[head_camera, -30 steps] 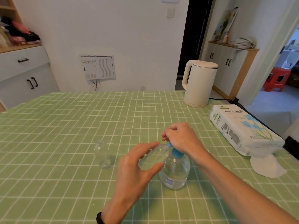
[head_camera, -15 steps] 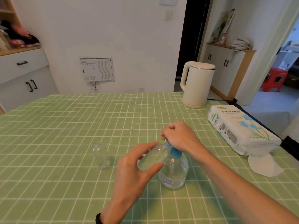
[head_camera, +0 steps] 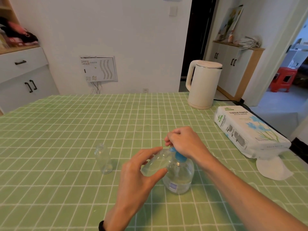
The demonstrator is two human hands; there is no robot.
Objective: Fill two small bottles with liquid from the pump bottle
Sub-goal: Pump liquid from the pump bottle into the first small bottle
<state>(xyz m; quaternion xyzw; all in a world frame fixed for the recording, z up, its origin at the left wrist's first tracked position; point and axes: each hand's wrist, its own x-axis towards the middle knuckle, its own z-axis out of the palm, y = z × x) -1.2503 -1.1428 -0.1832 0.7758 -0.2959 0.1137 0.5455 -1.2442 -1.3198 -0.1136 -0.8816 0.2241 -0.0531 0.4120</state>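
Note:
A clear pump bottle (head_camera: 180,177) with a blue pump head (head_camera: 179,156) stands on the green checked tablecloth (head_camera: 66,130). My left hand (head_camera: 138,174) holds a small clear bottle (head_camera: 156,163) tilted, its mouth up against the pump spout. A little liquid shows inside it. My right hand (head_camera: 181,142) lies over the pump head with its fingers curled round it. The other small clear bottle (head_camera: 103,159) stands upright and apart, to the left of my hands.
A white electric kettle (head_camera: 202,85) stands at the table's far right. A pack of tissue paper (head_camera: 248,130) lies along the right edge, with a white round pad (head_camera: 273,167) just in front of it. Cabinets stand beyond the table on both sides.
Both hands stay at the pump bottle, with the small bottle still tilted at the spout. Only the camera view has shifted slightly.

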